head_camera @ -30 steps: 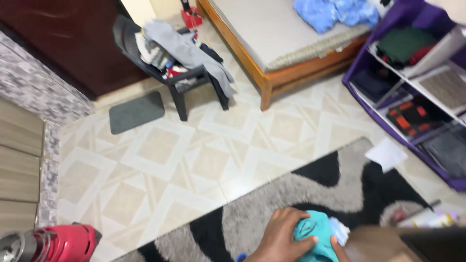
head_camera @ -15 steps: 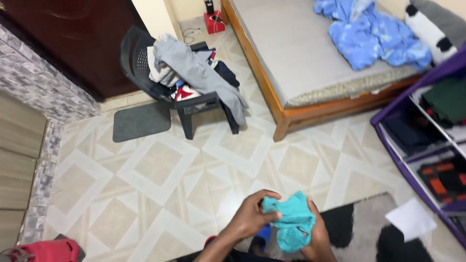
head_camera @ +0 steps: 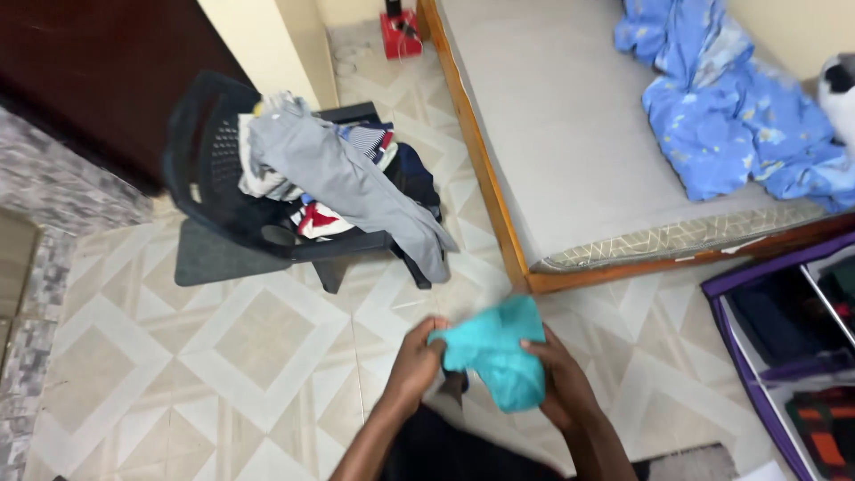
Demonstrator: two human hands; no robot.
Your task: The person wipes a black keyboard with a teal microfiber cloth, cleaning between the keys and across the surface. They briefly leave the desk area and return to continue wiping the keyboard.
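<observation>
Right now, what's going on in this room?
A person stands over a tiled floor, holding a small turquoise cloth in both hands: the left hand grips its left edge, the right hand its right side. Ahead, a dark plastic chair is piled with clothes, a grey garment draped over it. A wooden bed carries a crumpled blue sheet.

Bright, even indoor light; slight motion blur.
</observation>
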